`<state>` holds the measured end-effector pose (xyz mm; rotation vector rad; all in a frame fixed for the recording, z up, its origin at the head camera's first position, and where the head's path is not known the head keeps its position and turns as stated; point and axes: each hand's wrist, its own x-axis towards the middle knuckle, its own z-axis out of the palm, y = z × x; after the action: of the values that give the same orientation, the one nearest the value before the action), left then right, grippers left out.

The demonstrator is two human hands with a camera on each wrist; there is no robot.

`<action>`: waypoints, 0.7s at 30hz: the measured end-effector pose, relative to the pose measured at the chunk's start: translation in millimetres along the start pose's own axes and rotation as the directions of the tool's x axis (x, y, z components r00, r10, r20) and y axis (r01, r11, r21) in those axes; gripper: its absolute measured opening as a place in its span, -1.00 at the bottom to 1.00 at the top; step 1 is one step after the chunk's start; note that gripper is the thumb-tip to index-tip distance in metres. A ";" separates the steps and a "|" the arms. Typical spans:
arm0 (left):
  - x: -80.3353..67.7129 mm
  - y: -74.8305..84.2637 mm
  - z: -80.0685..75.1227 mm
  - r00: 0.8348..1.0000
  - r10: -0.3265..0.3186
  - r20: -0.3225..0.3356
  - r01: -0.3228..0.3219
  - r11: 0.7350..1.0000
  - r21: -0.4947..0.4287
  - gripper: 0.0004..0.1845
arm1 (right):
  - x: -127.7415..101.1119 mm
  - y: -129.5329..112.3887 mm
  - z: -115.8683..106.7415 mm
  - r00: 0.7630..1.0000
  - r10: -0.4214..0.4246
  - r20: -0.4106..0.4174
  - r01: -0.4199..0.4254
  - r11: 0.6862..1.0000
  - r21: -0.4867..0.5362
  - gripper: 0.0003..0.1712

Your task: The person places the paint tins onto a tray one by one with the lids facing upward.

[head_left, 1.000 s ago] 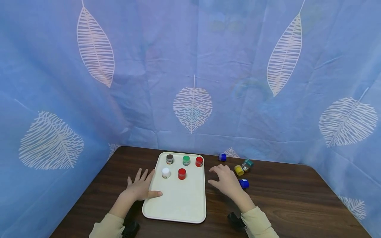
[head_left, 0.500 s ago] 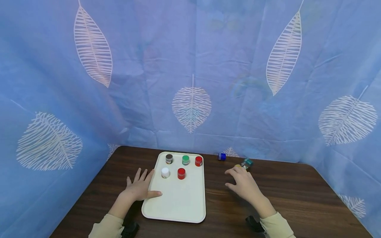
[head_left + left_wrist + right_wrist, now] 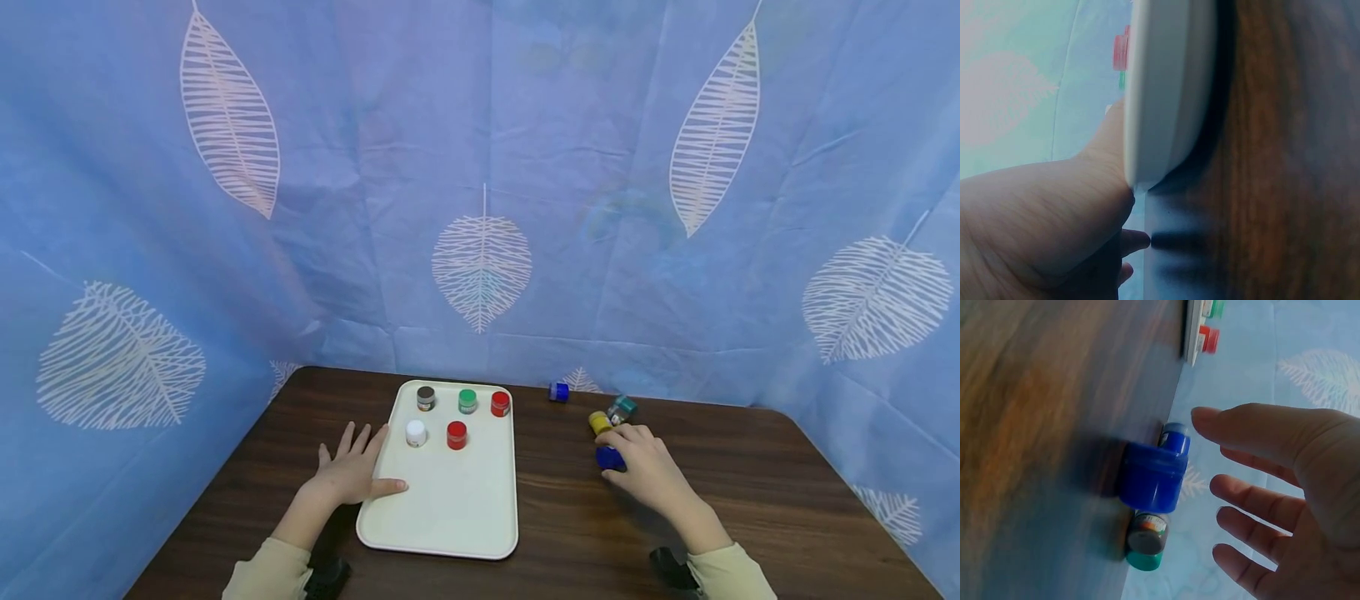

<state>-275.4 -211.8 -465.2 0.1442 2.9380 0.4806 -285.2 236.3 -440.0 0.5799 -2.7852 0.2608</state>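
Observation:
A cream tray [image 3: 442, 521] holds several small paint jars, among them a white jar [image 3: 416, 433] and a red jar [image 3: 457, 435]. My left hand [image 3: 347, 479] rests at the tray's left edge, fingers spread and thumb over the rim. My right hand [image 3: 651, 468] is at a blue paint jar [image 3: 609, 457] lying on the table. In the right wrist view, the fingers and thumb of that hand [image 3: 1310, 494] stand apart, with a gap between them and the blue jar [image 3: 1152, 478]. A yellow jar [image 3: 599, 422] lies just beyond its fingertips.
A teal-lidded jar [image 3: 622, 409] lies behind the yellow one, and another blue jar [image 3: 558, 392] is near the table's back edge. Along the tray's far end are a dark-lidded jar [image 3: 426, 398], a green-lidded jar [image 3: 467, 401] and another red jar [image 3: 500, 403]. A blue curtain [image 3: 480, 167] hangs behind.
My right hand has moved right, from beside the tray to the loose blue jar, passing in front of the yellow one. The left hand and tray have stayed in place.

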 end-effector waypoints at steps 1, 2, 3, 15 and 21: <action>-0.5 0.1 -0.4 1.000 -0.001 0.001 0.001 1.000 -0.004 0.18 | 0.0 1.5 0.4 1.000 0.003 0.009 -0.003 1.000 0.001 -0.49; -1.0 0.3 -0.8 1.000 0.000 0.001 0.000 1.000 -0.006 0.18 | 0.2 2.8 1.0 1.000 0.005 0.016 -0.005 1.000 0.000 -0.48; -1.3 0.5 -1.1 1.000 0.002 0.001 -0.002 1.000 -0.010 0.18 | 0.5 3.7 1.6 1.000 0.007 0.022 -0.008 1.000 0.001 -0.48; -4.7 2.7 -4.1 1.000 0.013 0.007 -0.013 1.000 -0.017 0.16 | 6.5 9.3 6.7 0.994 0.034 0.103 -0.038 0.999 0.033 -0.53; -5.5 3.2 -4.3 1.000 0.014 0.003 -0.014 1.000 -0.025 0.16 | 10.5 11.0 8.7 0.985 0.054 0.163 -0.059 0.998 0.031 -0.55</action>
<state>-270.5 -210.8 -459.4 0.1626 2.9283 0.5177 -301.1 240.5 -446.2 0.5537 -2.9627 0.2878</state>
